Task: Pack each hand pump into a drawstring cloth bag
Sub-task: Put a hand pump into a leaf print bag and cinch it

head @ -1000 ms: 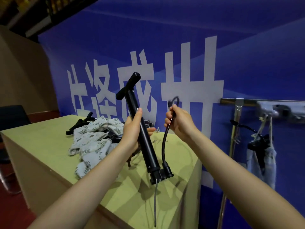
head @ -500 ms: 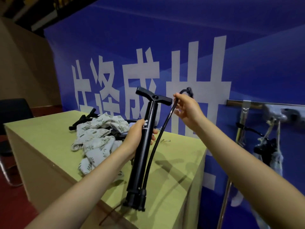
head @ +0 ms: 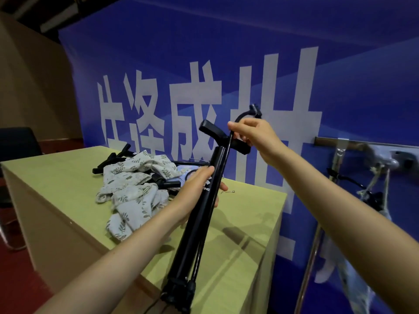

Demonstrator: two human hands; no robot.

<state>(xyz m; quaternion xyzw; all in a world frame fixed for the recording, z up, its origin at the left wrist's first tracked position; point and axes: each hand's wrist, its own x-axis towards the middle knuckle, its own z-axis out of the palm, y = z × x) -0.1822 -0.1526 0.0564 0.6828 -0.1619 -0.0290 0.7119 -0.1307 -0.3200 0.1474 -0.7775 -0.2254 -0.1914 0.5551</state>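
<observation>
Hand pump (head: 205, 207) — left hand (head: 195, 193) gripping barrel, right hand (head: 251, 137) pinching hose (head: 229, 143)

Pump base (head: 179, 293) blurred; rack bag (head: 353, 279) indistinct.

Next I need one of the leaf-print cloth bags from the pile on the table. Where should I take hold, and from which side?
Probably pinch the near corner of the leaf-print cloth bags, coming from the front table edge. That flap lies flat and free, while farther back the cloth drapes over black pumps. Both hands are occupied: left hand on the pump barrel, right hand on its hose.
</observation>
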